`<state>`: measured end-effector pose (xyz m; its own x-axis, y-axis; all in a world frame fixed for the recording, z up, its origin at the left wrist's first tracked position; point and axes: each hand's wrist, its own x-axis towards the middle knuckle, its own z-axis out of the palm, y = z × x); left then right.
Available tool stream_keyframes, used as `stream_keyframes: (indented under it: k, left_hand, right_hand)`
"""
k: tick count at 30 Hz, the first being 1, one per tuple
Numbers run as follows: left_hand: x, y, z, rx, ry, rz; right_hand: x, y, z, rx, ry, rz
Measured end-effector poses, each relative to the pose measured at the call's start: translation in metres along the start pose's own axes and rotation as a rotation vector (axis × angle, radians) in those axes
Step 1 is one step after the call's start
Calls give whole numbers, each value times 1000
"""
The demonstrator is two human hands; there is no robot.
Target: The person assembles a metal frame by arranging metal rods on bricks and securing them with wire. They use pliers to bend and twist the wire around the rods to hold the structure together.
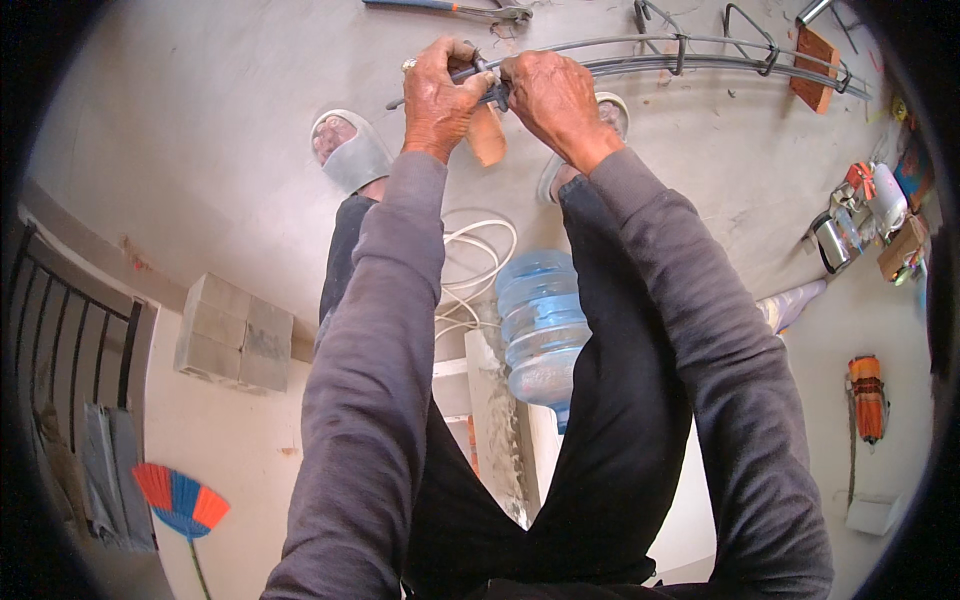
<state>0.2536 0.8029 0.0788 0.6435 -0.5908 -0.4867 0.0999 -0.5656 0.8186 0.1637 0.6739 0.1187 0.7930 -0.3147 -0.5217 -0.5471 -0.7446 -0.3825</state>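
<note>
You gripped the steel rods (640,55) at twelve o'clock, left hand (440,95) and right hand (550,95) clenched tight; the tie wire (478,68) could have slipped or snapped.

A: What sort of place is this?

B: A building site or rough outdoor work yard. The bare concrete floor (220,130) carries bent steel rods (700,55) with wire stirrups.

A: Further evidence?

B: Stacked concrete blocks (235,332) lie left of the water jug (542,325); hand tools (870,215) lie well to its right.
</note>
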Motion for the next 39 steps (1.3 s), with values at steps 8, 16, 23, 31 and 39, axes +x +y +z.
stream_keyframes:
  k: [8, 16, 23, 31, 39]
  left_hand:
    - [-1, -10, 4, 124, -8, 82]
    - [-5, -10, 7, 129, 44, 105]
    - [-7, -13, 12, 239, 121, 236]
    - [-6, -22, 16, 150, 155, 247]
    - [-5, -7, 22, 163, 272, 220]
  right_hand:
    - [14, 1, -6, 25, -32, 59]
    - [26, 2, 13, 273, -87, 333]
    - [20, 4, 16, 254, -133, 142]
    - [25, -27, -36, 45, -55, 49]
    - [51, -4, -21, -226, 114, -460]
